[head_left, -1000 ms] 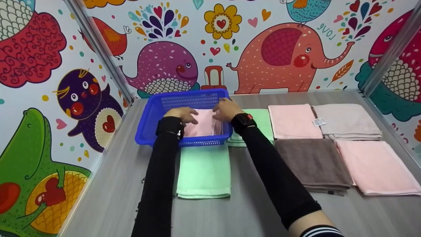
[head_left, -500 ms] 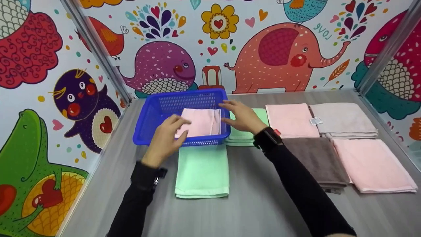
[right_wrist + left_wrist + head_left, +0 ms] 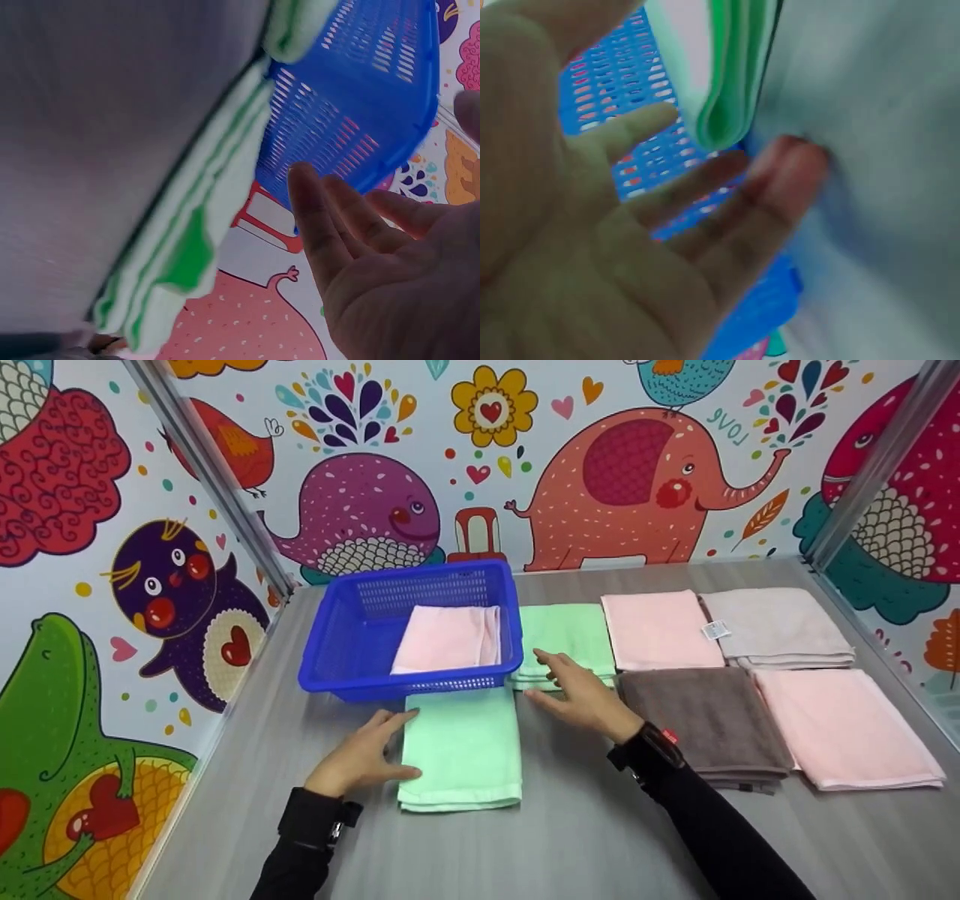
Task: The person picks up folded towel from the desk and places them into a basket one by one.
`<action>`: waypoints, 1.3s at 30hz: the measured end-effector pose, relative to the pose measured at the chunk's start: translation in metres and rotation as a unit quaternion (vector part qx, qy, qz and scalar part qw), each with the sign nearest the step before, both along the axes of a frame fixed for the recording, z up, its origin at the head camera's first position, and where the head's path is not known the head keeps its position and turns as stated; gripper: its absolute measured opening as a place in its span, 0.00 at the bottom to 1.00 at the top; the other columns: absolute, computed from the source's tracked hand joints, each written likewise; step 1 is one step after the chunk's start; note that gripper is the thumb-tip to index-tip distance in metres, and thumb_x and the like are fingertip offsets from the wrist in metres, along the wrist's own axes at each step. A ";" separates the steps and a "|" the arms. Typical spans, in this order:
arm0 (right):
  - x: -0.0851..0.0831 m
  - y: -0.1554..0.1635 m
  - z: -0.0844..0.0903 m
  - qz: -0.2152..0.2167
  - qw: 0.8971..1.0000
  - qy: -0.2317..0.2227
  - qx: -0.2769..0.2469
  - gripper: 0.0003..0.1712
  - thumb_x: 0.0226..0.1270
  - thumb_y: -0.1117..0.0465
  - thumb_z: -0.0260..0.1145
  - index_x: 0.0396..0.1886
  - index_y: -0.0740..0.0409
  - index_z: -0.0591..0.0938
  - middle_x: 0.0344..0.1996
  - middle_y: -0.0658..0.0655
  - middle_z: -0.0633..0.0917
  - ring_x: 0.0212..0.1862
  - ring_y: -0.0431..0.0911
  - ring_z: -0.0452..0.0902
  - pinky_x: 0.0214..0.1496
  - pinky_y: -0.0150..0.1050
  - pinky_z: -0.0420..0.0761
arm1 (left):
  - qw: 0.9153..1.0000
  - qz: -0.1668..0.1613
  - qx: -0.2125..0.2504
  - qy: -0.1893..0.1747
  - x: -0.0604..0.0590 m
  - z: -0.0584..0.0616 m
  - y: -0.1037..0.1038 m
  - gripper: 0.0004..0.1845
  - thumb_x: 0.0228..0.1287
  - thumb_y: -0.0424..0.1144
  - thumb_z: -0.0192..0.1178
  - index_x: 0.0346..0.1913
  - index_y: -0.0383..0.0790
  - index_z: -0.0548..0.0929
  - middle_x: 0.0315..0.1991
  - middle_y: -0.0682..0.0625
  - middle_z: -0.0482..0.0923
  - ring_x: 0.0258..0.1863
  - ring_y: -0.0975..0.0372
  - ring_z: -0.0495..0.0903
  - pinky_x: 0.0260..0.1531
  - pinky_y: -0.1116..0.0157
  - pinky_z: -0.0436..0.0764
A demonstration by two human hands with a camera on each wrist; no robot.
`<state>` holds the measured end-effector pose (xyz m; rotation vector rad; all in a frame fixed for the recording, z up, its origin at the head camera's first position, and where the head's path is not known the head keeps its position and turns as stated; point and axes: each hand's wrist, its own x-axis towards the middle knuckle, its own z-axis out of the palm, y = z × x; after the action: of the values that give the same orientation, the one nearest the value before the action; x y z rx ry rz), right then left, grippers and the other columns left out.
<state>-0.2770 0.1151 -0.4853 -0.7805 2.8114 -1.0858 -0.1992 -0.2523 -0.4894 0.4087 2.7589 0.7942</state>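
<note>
A folded green towel (image 3: 463,754) lies on the table in front of the blue basket (image 3: 360,684). At its left edge is my left hand (image 3: 360,757), thumb and fingers spread around that side; the left wrist view shows the towel's folded layers (image 3: 727,112) beside the spread fingers. My right hand (image 3: 581,697) hovers to the towel's right, fingers extended and holding nothing, near a second folded green towel (image 3: 566,637). Inside the basket, toward its right side, sits a folded pink towel (image 3: 446,637).
Right of the basket, in the back row, are a pink towel (image 3: 664,630) and a pale grey towel (image 3: 776,626) with a white tag. In front of them lie a brown towel (image 3: 701,720) and another pink towel (image 3: 847,727). Printed wall panels (image 3: 600,495) enclose the table.
Both hands have come out of the basket, leaving the pink towel inside. They have moved back toward me, the left one down to the front green towel, the right one to its right.
</note>
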 end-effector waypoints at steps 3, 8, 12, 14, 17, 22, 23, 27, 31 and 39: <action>0.000 0.002 -0.004 0.004 1.000 -0.006 0.005 0.46 0.75 0.42 0.64 0.82 0.60 0.61 0.71 0.65 0.75 0.64 0.60 0.79 0.63 0.59 0.80 | 1.000 -0.018 0.021 0.005 -0.003 -0.004 0.003 0.51 0.54 0.51 0.79 0.79 0.41 0.66 0.64 0.38 0.71 0.59 0.44 0.78 0.58 0.41 0.80; 0.000 0.001 0.000 -0.006 1.000 -0.017 -0.016 0.47 0.75 0.42 0.64 0.84 0.53 0.57 0.73 0.63 0.73 0.66 0.60 0.78 0.65 0.58 0.79 | 0.999 -0.028 0.035 0.004 -0.007 -0.009 0.012 0.51 0.51 0.46 0.81 0.77 0.38 0.68 0.63 0.37 0.71 0.58 0.47 0.76 0.60 0.42 0.79; 0.002 -0.004 0.007 0.011 0.999 -0.006 -0.038 0.45 0.77 0.42 0.62 0.85 0.44 0.54 0.77 0.59 0.68 0.70 0.58 0.75 0.66 0.59 0.78 | 0.998 -0.041 0.038 0.004 -0.008 -0.010 0.025 0.51 0.50 0.45 0.82 0.76 0.36 0.69 0.61 0.38 0.70 0.53 0.51 0.75 0.57 0.45 0.81; 0.005 -0.006 0.010 0.026 0.999 0.005 -0.036 0.44 0.78 0.40 0.59 0.85 0.42 0.53 0.79 0.57 0.66 0.72 0.57 0.72 0.68 0.60 0.77 | 0.998 -0.051 0.043 0.002 -0.009 -0.011 0.035 0.51 0.50 0.46 0.82 0.76 0.35 0.69 0.60 0.38 0.69 0.50 0.52 0.74 0.55 0.47 0.81; 0.007 -0.008 0.012 0.044 0.999 0.011 -0.029 0.42 0.79 0.40 0.57 0.85 0.42 0.54 0.81 0.55 0.63 0.75 0.56 0.69 0.71 0.60 0.74 | 0.996 -0.070 0.053 0.004 -0.012 -0.013 0.054 0.52 0.50 0.47 0.82 0.76 0.33 0.69 0.57 0.39 0.69 0.48 0.54 0.73 0.54 0.48 0.80; 0.007 -0.004 0.012 0.047 0.999 0.015 -0.019 0.39 0.80 0.41 0.57 0.84 0.46 0.59 0.81 0.54 0.62 0.77 0.57 0.65 0.73 0.61 0.71 | 0.993 -0.101 0.055 0.015 -0.019 -0.015 0.091 0.53 0.50 0.49 0.82 0.76 0.32 0.68 0.56 0.41 0.67 0.49 0.54 0.72 0.57 0.49 0.81; 0.007 -0.003 0.013 0.046 0.999 0.015 -0.018 0.38 0.80 0.42 0.57 0.83 0.46 0.60 0.81 0.54 0.62 0.77 0.57 0.65 0.73 0.61 0.71 | 0.993 -0.108 0.055 0.017 -0.021 -0.016 0.098 0.53 0.50 0.49 0.82 0.76 0.32 0.68 0.56 0.41 0.67 0.49 0.54 0.73 0.56 0.49 0.81; 0.006 0.003 0.013 0.046 0.999 0.017 -0.016 0.37 0.81 0.41 0.56 0.83 0.46 0.62 0.81 0.54 0.63 0.78 0.56 0.65 0.73 0.61 0.71 | 0.991 -0.125 0.040 0.027 -0.025 -0.017 0.127 0.53 0.51 0.52 0.81 0.77 0.34 0.67 0.60 0.38 0.67 0.54 0.50 0.77 0.60 0.49 0.81; 0.007 0.005 0.015 0.052 0.998 0.020 -0.016 0.37 0.81 0.41 0.55 0.83 0.46 0.62 0.81 0.54 0.64 0.78 0.55 0.64 0.74 0.61 0.70 | 0.991 -0.128 0.024 0.038 -0.026 -0.017 0.145 0.53 0.51 0.54 0.80 0.77 0.36 0.68 0.64 0.36 0.67 0.58 0.47 0.78 0.62 0.49 0.80; 0.008 0.012 0.018 0.018 0.999 0.046 0.008 0.38 0.80 0.40 0.57 0.82 0.49 0.64 0.77 0.58 0.70 0.75 0.56 0.69 0.72 0.60 0.72 | 0.992 -0.120 0.033 0.032 -0.024 -0.019 0.150 0.53 0.52 0.54 0.80 0.77 0.36 0.68 0.61 0.39 0.68 0.53 0.52 0.77 0.59 0.51 0.82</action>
<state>-0.2693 0.1266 -0.4671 -0.9002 2.8645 -1.0470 -0.2235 -0.1025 -0.5081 0.7760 2.6772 0.8243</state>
